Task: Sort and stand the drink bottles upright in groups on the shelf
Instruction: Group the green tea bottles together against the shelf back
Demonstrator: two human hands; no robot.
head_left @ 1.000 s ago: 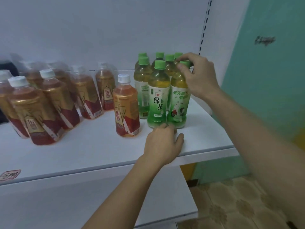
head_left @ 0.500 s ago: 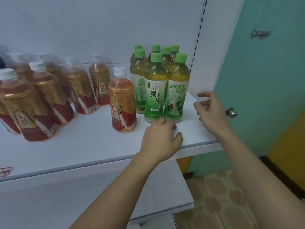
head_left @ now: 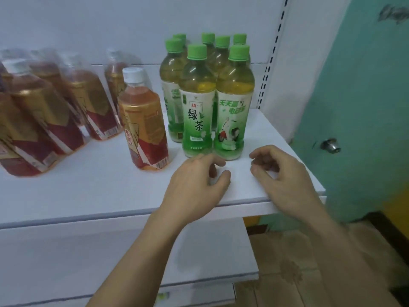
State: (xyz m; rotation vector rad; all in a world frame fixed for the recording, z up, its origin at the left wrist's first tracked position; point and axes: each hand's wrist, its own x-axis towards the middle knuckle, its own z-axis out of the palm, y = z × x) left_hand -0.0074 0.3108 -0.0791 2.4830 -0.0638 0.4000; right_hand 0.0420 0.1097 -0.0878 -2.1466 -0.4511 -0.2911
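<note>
Green-capped bottles (head_left: 197,100) are standing upright in a tight cluster at the right end of the white shelf (head_left: 88,187); seven caps are showing; the front-centre label is reading 统一 above 绿茶 in green characters; the front-right bottle (head_left: 233,103) is showing green characters beginning 天天 over a drawing of a red-and-white scooter, the rest of that line too soft to read; the rear labels are sitting hidden behind the front row.

A single white-capped bottle (head_left: 143,122) with a gold and red label is standing just left of the green cluster, apart from it; its vertical characters are too blurred to make out; a barcode is showing at the label's lower edge. More gold and red bottles (head_left: 51,116) are standing grouped at the left, smeared by blur.

Left hand (head_left: 197,185) is hovering low over the shelf front, fingers loosely curled, fingertips just before the base of the front green bottles, gripping nothing; right hand (head_left: 281,173) is hanging beside it near the shelf's right edge, fingers loosely curled, holding nothing.

A slotted upright (head_left: 269,63) is running up the back panel; a teal door (head_left: 365,107) with a metal knob (head_left: 330,145) is standing to the right; a lower shelf (head_left: 66,262) is lying beneath.
</note>
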